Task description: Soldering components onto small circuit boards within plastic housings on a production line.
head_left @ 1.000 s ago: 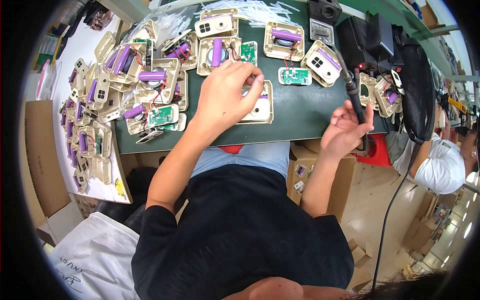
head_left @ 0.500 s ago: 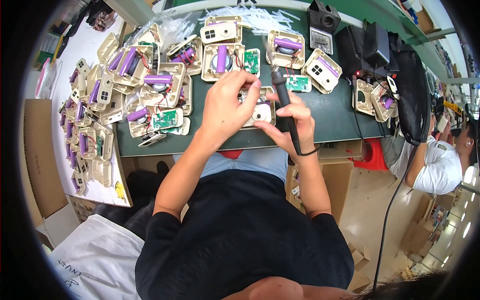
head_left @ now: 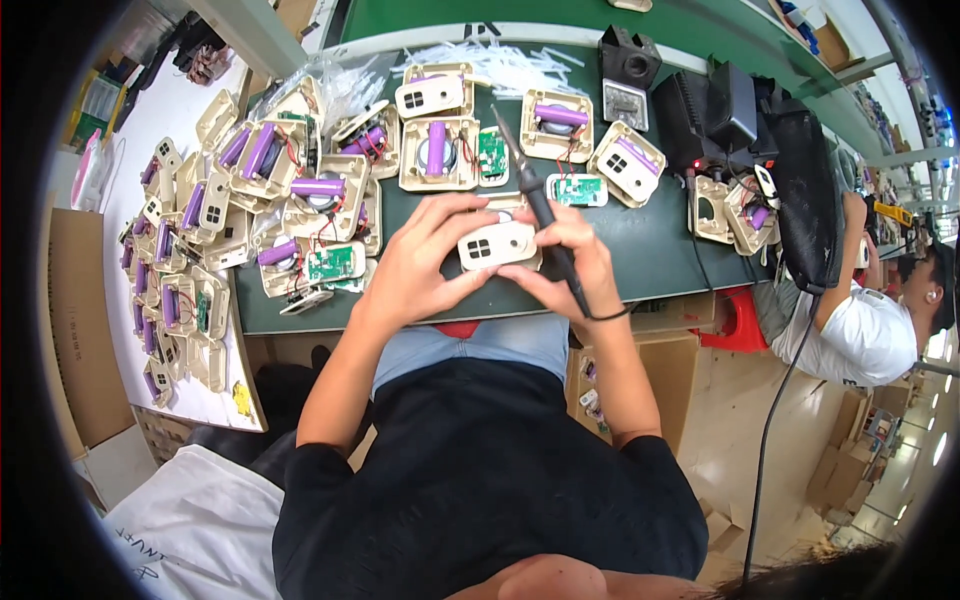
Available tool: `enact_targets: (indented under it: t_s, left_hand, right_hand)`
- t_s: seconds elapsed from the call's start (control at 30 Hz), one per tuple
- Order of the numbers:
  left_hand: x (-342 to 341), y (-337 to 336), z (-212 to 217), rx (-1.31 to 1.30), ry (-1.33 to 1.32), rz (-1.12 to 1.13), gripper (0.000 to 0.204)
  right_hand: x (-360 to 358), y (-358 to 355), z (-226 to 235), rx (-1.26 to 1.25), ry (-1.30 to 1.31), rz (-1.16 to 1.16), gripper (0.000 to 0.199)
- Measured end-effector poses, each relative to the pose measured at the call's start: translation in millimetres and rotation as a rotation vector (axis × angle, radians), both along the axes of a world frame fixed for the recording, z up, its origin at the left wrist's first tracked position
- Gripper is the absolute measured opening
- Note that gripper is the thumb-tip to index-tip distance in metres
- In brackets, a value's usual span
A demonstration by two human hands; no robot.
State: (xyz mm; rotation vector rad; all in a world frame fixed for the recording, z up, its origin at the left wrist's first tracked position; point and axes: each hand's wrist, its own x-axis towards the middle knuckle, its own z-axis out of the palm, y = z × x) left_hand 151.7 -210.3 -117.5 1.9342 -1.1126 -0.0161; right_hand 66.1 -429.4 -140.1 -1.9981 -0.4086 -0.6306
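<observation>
Holding a cream plastic casing (head_left: 497,245) over the near edge of the green counter (head_left: 650,245), both hands are closed on it: the left hand (head_left: 425,265) grips its left end with fingers curled over the top, and the right hand (head_left: 570,260) pinches its right end while also clasping a black soldering iron (head_left: 535,205). The iron's tip points up and away toward the far side, and its black cord (head_left: 770,420) loops off below the wrist.

Beyond the hands lie open cream shells (head_left: 440,150) fitted with purple cylindrical cells (head_left: 437,148) and red wires, with small green circuit boards (head_left: 490,152) beside them. A dense heap of the same open shells (head_left: 200,230) spreads over the counter's left end and onto a white board (head_left: 150,130). Clear plastic strips (head_left: 500,55) are scattered along the far edge. A black box-shaped unit (head_left: 628,60) and a black power supply (head_left: 715,105) stand at the far right.

Brown cardboard boxes (head_left: 80,330) sit on the floor at left, and more cardboard (head_left: 650,370) under the counter. Another person in a white shirt (head_left: 860,335) works at right.
</observation>
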Motion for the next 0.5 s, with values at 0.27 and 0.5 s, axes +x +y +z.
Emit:
enact_targets:
  t_s: [0.27, 0.5]
  left_hand:
    - [-3.9, -1.9, 14.8, -0.021, 0.04, 0.051, 0.054]
    - [72.4, -18.0, 102.6, 0.008, -0.018, 0.429, 0.023]
  right_hand:
    - [5.7, -11.6, -5.7, 0.091, 0.083, 0.019, 0.058]
    - [0.1, -11.1, -6.9, 0.098, 0.06, -0.039, 0.059]
